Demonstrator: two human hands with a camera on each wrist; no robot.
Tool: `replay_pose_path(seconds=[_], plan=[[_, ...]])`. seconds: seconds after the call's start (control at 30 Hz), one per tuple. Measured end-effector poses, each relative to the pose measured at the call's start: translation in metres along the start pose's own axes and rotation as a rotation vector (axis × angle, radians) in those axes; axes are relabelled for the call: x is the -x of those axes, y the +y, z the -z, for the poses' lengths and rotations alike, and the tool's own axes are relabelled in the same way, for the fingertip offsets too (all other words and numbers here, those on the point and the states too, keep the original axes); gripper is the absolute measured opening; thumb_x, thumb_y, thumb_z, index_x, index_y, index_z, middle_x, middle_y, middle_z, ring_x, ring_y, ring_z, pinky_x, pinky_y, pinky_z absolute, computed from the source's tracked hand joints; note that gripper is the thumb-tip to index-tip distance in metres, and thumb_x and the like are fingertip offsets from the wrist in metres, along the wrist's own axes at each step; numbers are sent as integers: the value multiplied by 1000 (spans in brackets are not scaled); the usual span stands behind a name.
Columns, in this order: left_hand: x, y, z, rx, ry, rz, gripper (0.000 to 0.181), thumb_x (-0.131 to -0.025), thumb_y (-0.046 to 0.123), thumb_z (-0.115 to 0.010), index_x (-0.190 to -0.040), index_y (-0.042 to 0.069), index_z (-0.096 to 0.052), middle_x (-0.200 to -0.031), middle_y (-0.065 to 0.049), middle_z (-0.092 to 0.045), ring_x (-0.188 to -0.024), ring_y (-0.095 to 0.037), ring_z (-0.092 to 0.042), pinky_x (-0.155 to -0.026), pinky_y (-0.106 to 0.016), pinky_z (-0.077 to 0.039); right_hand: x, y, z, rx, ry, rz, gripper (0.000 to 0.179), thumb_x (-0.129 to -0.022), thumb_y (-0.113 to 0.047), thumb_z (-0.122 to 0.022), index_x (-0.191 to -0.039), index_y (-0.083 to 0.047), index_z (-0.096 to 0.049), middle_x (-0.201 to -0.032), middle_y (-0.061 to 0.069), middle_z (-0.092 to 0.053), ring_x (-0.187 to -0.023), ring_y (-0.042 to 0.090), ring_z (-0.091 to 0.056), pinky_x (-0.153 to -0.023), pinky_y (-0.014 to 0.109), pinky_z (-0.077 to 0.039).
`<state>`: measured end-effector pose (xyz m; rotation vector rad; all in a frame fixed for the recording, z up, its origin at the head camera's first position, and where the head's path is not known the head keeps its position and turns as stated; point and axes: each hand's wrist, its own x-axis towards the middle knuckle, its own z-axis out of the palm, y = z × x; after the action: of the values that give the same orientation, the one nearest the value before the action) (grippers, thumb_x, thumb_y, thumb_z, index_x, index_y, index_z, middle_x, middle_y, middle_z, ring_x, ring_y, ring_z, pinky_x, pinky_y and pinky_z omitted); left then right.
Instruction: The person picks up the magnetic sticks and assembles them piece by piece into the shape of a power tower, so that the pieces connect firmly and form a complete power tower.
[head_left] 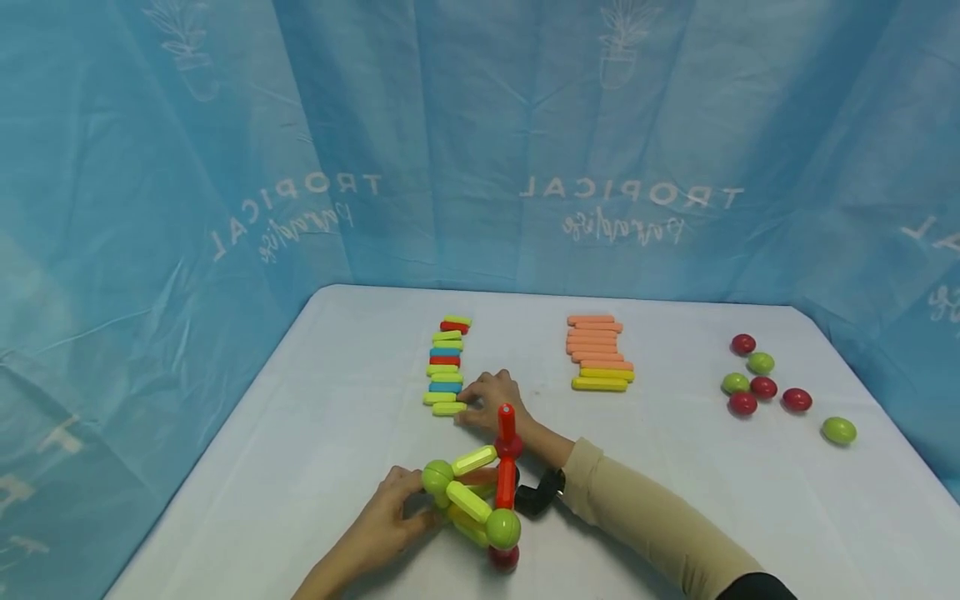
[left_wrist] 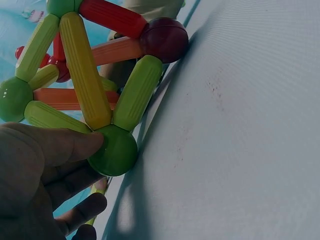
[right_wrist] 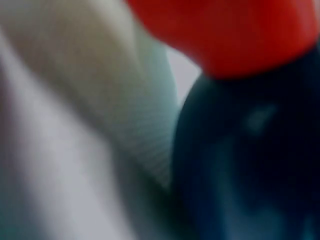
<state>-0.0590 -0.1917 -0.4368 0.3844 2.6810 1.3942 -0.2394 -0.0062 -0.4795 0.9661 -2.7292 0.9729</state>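
Green ball point(left_wrist: 117, 155) pinched in my left hand point(head_left: 390, 518), I steady the frame point(head_left: 469, 503) close before me. My right hand point(head_left: 497, 404) is at the rods point(head_left: 448, 409); whether it grips one, I can't tell. Rod-picking seems the step; next, a light pinch.

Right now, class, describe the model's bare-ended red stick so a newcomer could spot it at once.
On the white table, find the left hand pinching a model of balls and sticks. In the head view, a dark red ball at the model's upper right bears the bare-ended red stick. Its outer end carries nothing, whereas the lower red stick runs between two balls.
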Motion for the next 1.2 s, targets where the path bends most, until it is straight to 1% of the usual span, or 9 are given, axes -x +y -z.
replay_pose_path(seconds=[0.07,0.17,0.3,0.37,0.53,0.7,0.9,1.07,1.2], plan=[[0,1,0,2,4,-2,36,-81,19,-75,-116,20,-66,-105,10,-56,-98,-18,-44,-89,-40,-39,1,-1,1,-3,-3,-3,28,-75,-28,-82,-99,-13,-76,-91,-1,-64,-85,17,-45,-75,34,-35],[0,1,-1,0,6,-2,36,-82,19,-75,-117,19,-66,-106,9,-56,-98,-18,-45,-89,-41,-39,3,-5,10,-68,-18,-59,24,-78,-24,-80,-99,-14,-76,-92,-2,-63,-87,18,-46,-76,35,-36],[-3,0,-4,-14,23,-7,35,-82,18,-75,-116,20,-66,-107,9,-57,-98,-17,-45,-89,-42,-39,11,-11,38,-252,19,-159,21,-81,-18,-75,-101,-14,-74,-93,-5,-64,-93,19,-49,-78,36,-40],[-5,-1,-7,-31,48,-27,33,-82,15,-74,-113,21,-66,-106,9,-57,-97,-15,-46,-88,-41,-40,15,-12,56,-339,53,-158,21,-82,-16,-74,-103,-13,-72,-94,-6,-64,-95,19,-52,-81,37,-42],[-21,1,-15,-56,101,-71,27,-82,6,-72,-103,19,-65,-102,5,-58,-96,-17,-49,-87,-41,-43,25,-18,99,-492,55,-37,22,-87,-13,-70,-108,-11,-68,-101,-2,-66,-97,20,-55,-85,43,-45],[-40,4,-25,-52,96,-117,26,-84,2,-69,-105,15,-65,-104,1,-61,-97,-20,-50,-87,-42,-43,34,-24,125,-563,3,102,22,-88,-12,-68,-111,-11,-68,-106,-2,-65,-98,21,-53,-83,40,-46],[-55,6,-33,-46,71,-158,27,-86,2,-66,-111,12,-66,-105,0,-63,-96,-21,-50,-85,-42,-42,31,-23,132,-709,-131,272,23,-88,-3,-67,-110,-2,-65,-103,7,-63,-94,25,-54,-87,36,-46],[-63,8,-38,-22,44,-170,25,-85,1,-65,-109,9,-66,-103,-1,-63,-93,-21,-49,-84,-40,-41,26,-18,135,-827,-273,351,21,-89,0,-64,-110,3,-64,-105,15,-60,-96,27,-55,-90,39,-45],[-66,8,-39,-32,39,-177,27,-85,1,-64,-111,8,-66,-105,-3,-64,-94,-22,-49,-84,-40,-41,22,-17,137,-836,-337,401,21,-89,-1,-64,-110,4,-63,-105,16,-59,-97,28,-53,-90,42,-44]])
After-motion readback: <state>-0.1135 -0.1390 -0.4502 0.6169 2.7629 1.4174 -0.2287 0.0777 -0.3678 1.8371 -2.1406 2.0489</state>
